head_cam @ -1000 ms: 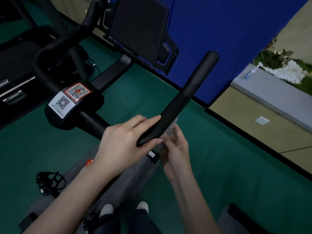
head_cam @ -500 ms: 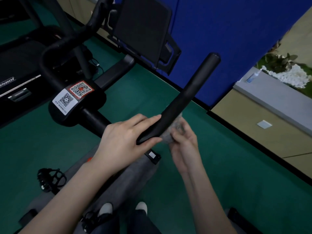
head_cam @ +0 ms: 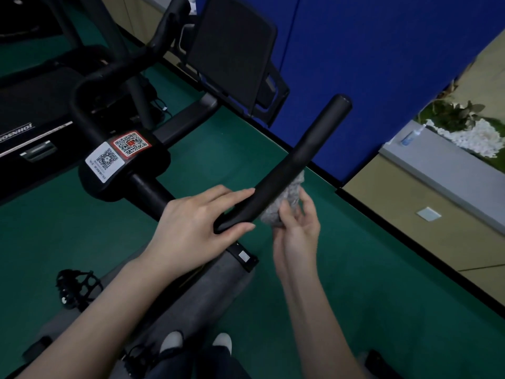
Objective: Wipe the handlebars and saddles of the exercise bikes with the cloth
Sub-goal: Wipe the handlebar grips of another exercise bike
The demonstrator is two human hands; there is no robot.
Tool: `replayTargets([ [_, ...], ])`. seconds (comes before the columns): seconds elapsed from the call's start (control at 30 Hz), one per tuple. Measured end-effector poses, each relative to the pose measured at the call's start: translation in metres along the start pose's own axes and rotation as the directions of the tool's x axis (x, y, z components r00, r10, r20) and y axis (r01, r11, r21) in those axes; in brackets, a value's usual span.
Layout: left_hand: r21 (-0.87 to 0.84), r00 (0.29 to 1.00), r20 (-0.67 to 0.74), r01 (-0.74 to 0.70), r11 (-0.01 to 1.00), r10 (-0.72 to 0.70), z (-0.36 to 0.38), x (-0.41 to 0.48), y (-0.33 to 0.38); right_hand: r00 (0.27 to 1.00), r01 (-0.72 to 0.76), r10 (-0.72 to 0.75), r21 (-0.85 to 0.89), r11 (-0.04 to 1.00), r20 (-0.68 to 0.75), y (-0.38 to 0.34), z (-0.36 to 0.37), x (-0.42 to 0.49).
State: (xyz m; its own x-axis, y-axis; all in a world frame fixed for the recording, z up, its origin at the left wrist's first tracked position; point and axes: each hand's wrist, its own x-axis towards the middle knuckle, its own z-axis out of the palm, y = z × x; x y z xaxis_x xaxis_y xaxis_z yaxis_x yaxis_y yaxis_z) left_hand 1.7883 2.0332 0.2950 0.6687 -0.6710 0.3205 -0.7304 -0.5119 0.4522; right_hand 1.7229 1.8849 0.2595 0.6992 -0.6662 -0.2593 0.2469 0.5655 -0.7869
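The left grip [head_cam: 191,225] is holding the near end of the black handlebar [head_cam: 308,149], fingers lying over the top and thumb pressing beneath. The right grip [head_cam: 297,231] is pinching a crumpled grey cloth [head_cam: 287,198], which is touching the bar's right side just beyond the left fingertips. 2 QR stickers [head_cam: 131,143] are sitting on the bike's stem to the left, a dark screen panel [head_cam: 229,50] is standing behind, and green floor [head_cam: 355,269] is spreading underneath

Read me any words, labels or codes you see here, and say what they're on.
"JOHNSO…": white, upside down, cut off at the edge, on the treadmill.
White QR sticker on the bike: print too small to read.
Red QR sticker beside it: no readable words.
Small white label lower on the bike: blurred.
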Motion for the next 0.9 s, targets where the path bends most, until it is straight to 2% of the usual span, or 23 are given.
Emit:
replayTargets([
  [0.13, -0.009, 1.0, -0.004, 0.003, 1.0, -0.003, 0.0, 0.0, 0.001, 0.993, 0.094, -0.097, -0.046, 0.995, -0.063, 0.006, 0.002, -0.007],
  [0.23, -0.003, 1.0, 0.0, -0.002, 1.0, 0.002, 0.001, 0.0, 0.0, 0.953, 0.253, -0.272, -0.143, 0.957, -0.131, -0.007, 0.008, 0.011],
  [0.4, 0.008, 1.0, 0.001, -0.011, 1.0, 0.011, 0.0, 0.002, 0.0, 0.851, 0.436, -0.521, -0.461, 0.773, -0.07, 0.002, 0.013, -0.001],
  [0.57, -0.031, 0.999, 0.041, -0.007, 0.999, 0.008, -0.005, 0.004, 0.002, 0.76, 0.495, -0.646, -0.583, 0.644, -0.068, -0.014, 0.023, 0.019],
  [0.63, -0.06, 0.999, 0.039, -0.014, 0.998, 0.017, -0.006, 0.005, 0.001, 0.708, 0.517, -0.706, -0.668, 0.535, -0.018, -0.021, 0.027, 0.024],
  [0.73, -0.047, 0.999, 0.013, -0.047, 0.998, 0.048, -0.005, 0.006, -0.002, 0.624, 0.568, -0.755, -0.78, 0.263, 0.2, -0.016, 0.029, 0.013],
  [0.8, -0.028, 0.998, -0.013, -0.069, 0.997, 0.069, -0.003, 0.008, -0.003, 0.596, 0.594, -0.718, -0.799, 0.093, 0.359, -0.019, 0.025, 0.011],
  [0.9, -0.007, 0.996, -0.048, -0.078, 0.997, 0.078, 0.0, 0.008, -0.004, 0.582, 0.593, -0.626, -0.798, -0.109, 0.519, -0.041, 0.024, 0.02],
])
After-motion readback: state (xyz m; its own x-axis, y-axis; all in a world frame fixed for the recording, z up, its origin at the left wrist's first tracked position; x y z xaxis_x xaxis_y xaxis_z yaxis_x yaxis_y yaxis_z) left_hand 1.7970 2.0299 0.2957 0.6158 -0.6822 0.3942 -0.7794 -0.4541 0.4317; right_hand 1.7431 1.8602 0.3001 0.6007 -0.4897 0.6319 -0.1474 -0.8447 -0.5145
